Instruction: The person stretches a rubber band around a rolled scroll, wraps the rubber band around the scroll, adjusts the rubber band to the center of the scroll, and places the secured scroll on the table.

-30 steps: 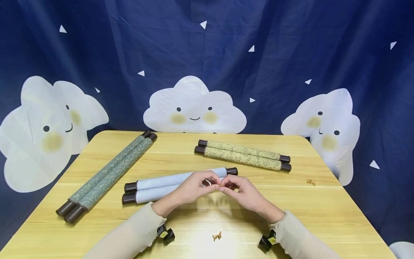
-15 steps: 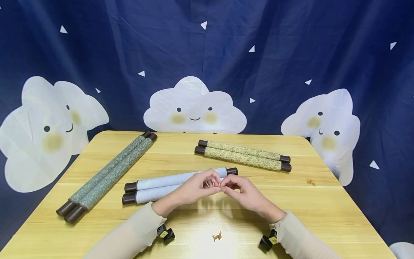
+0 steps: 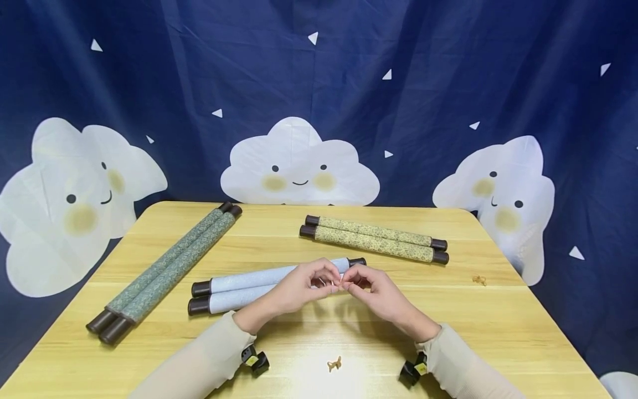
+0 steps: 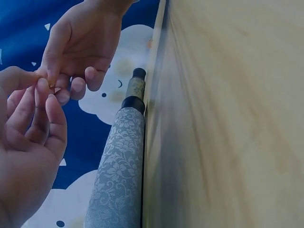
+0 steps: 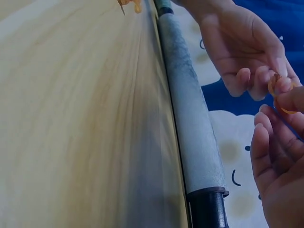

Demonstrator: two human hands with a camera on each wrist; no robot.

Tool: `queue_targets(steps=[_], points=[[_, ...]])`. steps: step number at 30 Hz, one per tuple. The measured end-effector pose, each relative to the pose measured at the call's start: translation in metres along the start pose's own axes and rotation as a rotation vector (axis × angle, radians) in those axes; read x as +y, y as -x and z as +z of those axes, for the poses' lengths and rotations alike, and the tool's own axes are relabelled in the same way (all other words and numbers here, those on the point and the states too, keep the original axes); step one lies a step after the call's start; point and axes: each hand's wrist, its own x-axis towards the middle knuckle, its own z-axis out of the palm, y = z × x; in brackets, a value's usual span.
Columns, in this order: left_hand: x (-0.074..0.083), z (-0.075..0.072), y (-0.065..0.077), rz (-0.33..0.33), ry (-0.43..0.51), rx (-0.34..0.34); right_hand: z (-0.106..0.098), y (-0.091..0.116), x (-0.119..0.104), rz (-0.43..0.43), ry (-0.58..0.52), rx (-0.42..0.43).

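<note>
Above the near side of the light-blue scroll (image 3: 239, 297), both hands meet fingertip to fingertip. My left hand (image 3: 299, 289) and my right hand (image 3: 380, 293) pinch a thin orange rubber band (image 5: 270, 87) between thumbs and index fingers. Its loops show in the right wrist view, partly hidden behind the fingertips. In the left wrist view, the other fingers of the right hand (image 4: 90, 40) curl loosely below the pinch. Part of the scroll's right end lies hidden behind the hands.
A green patterned scroll (image 3: 169, 269) slants along the left of the wooden table (image 3: 199, 360). Farther back right lies a yellow patterned scroll (image 3: 374, 239). Small brown rubber bands (image 3: 334, 364) lie near the front edge, and another little tangle (image 3: 479, 281) at the right.
The fingertips shift slightly around the rubber band, and the right hand's fingers rise a touch. Scrolls and the bands on the table stay where they were.
</note>
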Motion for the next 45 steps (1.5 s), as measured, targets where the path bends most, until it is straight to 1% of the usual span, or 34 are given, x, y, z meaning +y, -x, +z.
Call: queue_targets(steps=[3,4,7,9,13,16,20,26,29,34,40,42,45], points=[[-0.0002,-0.0005,-0.0002,0.005,0.075,-0.032,-0.0005,-0.0004,-0.0002,0.016,-0.013,0.005],[-0.0001,-0.0006,-0.0004,0.003,0.08,-0.031,-0.0006,-0.0005,-0.0001,0.02,-0.021,0.006],[0.0,-0.0008,-0.0014,-0.02,0.048,0.0,-0.0005,-0.0014,-0.0007,0.029,-0.042,0.012],[-0.0001,-0.0007,-0.002,-0.039,0.007,0.027,-0.0007,-0.0019,-0.0012,0.04,-0.053,0.017],[-0.0003,-0.001,-0.0024,-0.058,-0.074,0.081,-0.0016,-0.0025,-0.0023,0.063,-0.073,0.034],[-0.0002,-0.0017,-0.0024,-0.064,-0.109,0.088,-0.0025,-0.0026,-0.0037,0.068,-0.087,0.057],[-0.0007,-0.002,-0.0032,-0.08,-0.122,0.077,-0.0033,-0.0027,-0.0036,0.066,-0.097,0.08],[-0.0012,-0.0019,-0.0042,-0.079,-0.072,0.122,-0.0032,-0.0039,-0.0021,0.09,-0.131,0.139],[-0.0022,-0.0017,-0.0037,-0.08,-0.051,0.118,-0.0024,-0.0043,-0.001,0.084,-0.134,0.128],[-0.0038,-0.0014,-0.0028,-0.08,-0.029,0.106,-0.0009,-0.0033,0.001,0.058,-0.12,0.082],[-0.0026,-0.0011,-0.0017,-0.06,-0.042,0.037,0.001,-0.0018,0.0,0.058,-0.1,0.023],[-0.0024,-0.0005,-0.0016,-0.061,-0.049,0.027,0.0015,-0.0014,-0.0003,0.068,-0.08,0.01],[-0.0014,0.0006,-0.002,-0.08,-0.041,0.023,0.0018,-0.0009,0.0003,0.077,-0.067,0.013]])
